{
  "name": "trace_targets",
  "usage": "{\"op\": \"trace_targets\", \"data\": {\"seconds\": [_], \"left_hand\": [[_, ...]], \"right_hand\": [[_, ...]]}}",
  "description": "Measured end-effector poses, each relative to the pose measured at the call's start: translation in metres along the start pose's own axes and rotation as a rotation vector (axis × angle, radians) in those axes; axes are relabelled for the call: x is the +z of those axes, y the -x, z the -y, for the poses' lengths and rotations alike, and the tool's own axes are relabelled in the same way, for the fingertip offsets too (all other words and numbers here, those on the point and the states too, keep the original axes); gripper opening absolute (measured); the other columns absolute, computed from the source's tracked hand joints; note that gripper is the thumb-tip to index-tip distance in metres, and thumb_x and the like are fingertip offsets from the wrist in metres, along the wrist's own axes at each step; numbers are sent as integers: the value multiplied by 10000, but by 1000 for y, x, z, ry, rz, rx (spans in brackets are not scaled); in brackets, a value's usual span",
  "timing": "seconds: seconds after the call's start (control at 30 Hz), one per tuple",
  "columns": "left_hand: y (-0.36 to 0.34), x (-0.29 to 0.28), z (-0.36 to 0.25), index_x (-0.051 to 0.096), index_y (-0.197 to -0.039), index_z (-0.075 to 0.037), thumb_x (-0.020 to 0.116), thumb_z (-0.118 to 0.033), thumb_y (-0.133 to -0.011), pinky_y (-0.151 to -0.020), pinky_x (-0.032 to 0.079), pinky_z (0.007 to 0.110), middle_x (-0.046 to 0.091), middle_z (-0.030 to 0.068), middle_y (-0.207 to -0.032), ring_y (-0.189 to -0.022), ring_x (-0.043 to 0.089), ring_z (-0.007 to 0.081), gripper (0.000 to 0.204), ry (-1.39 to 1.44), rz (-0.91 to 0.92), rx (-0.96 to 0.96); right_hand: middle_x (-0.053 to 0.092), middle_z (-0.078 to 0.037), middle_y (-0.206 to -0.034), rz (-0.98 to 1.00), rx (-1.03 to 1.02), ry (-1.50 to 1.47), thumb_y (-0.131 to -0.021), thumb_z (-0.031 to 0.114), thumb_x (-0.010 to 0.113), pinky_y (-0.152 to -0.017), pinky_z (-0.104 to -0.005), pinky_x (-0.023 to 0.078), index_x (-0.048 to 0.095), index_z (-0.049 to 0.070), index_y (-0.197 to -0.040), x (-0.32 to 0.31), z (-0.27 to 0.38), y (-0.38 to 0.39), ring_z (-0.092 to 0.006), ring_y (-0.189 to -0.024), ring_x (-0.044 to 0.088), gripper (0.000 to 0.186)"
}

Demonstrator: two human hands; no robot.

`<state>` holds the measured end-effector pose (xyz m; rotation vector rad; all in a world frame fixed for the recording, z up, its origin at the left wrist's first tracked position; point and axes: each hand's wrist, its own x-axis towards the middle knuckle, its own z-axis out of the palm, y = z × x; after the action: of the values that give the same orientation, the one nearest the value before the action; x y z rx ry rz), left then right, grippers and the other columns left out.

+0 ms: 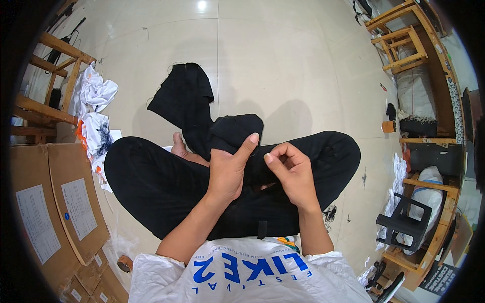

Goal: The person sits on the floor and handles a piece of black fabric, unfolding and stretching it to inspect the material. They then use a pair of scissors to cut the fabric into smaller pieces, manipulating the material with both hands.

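I sit cross-legged on the floor with a length of black cloth (236, 127) bunched over my lap. My left hand (226, 171) grips that bunched part, thumb on top and fingers hidden under the fabric. From there the cloth runs forward and spreads out flat on the tiles, its far edge showing loose threads. Just right of the bunch, my right hand (292, 170) is raised with thumb and curled fingers pinched together. Whatever it pinches, if anything, is too small to make out. A bare foot (186, 151) shows beside the cloth.
Cardboard boxes (76, 187) are stacked at the left, below a wooden frame (63, 76) and crumpled white cloth (96, 96). On the right stand wooden racks (411, 45), a black plastic stool (404, 222) and a tape roll (388, 127). Thread scraps (329, 213) lie on the floor.
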<state>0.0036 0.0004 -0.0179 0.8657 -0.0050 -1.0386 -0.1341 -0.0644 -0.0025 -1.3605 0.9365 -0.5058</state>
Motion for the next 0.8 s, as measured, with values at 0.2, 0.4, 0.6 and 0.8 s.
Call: {"op": "trace_targets", "data": {"seconds": [0.2, 0.4, 0.6, 0.8], "left_hand": [[2, -2, 2, 679, -1014, -15, 743, -62, -964, -733, 521, 237, 688, -4, -971, -848, 629, 66, 95, -57, 44, -18], [-1, -6, 5, 679, -978, -25, 746, -59, -960, -694, 514, 241, 676, -13, -932, -806, 618, 61, 77, -75, 9, -16], [-2, -1, 7, 678, -957, -15, 752, -40, -950, -696, 515, 238, 674, -10, -923, -799, 616, 65, 78, -18, -18, 28], [-1, 0, 6, 691, -1062, 13, 755, -44, -948, -792, 530, 253, 709, 33, -1018, -895, 647, 93, 143, -61, -13, 50]], "right_hand": [[604, 20, -954, 22, -59, -157, -1002, 96, 694, -738, -201, 414, 636, 46, -979, -6, 3, 1, -28, -827, 505, 80], [607, -18, -1042, -19, -162, -250, -1025, 85, 649, -771, -208, 442, 598, 49, -968, 6, 0, 0, -40, -856, 520, 85], [635, -46, -1030, -14, -81, -96, -992, 42, 664, -749, -230, 486, 583, 30, -990, 3, 0, 2, -56, -827, 555, 82], [655, -63, -860, -118, -321, 578, -896, 45, 771, -664, -288, 526, 647, -28, -1077, -1, 1, -3, -108, -736, 611, 231]]}}
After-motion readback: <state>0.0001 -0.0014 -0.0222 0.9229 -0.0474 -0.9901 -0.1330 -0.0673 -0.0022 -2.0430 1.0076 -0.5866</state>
